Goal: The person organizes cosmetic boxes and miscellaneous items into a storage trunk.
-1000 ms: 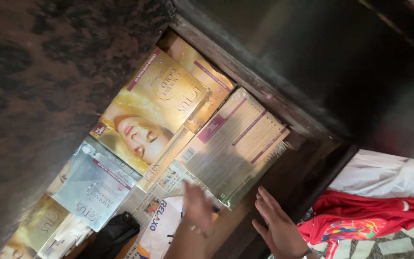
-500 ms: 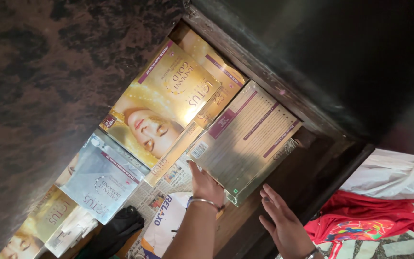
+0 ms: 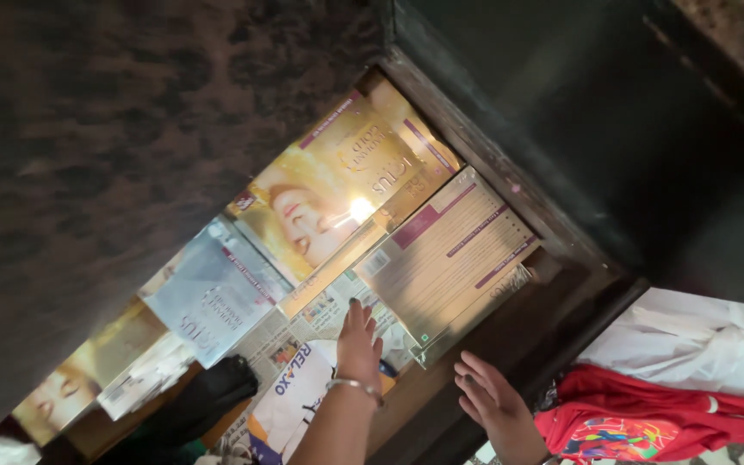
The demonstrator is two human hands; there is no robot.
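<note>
Left hand, bangle at wrist, fingers spread and flat, tips resting on the newspaper just at the lower corner of the flat box; no grip closed on anything. Right hand open too, palm hovering near the shelf front edge, holding nothing. The box lies back-side up, w/ printed text, against the right wall of the shelf, foil-shiny. Prob. light, stiff card, slick wrap, so likely to slide; best taken at the near corner, thumb under, fingers on top. Beside it: gold box w/ a face, silver box further left, black pouch by the front edge. Red cloth on floor at right.
</note>
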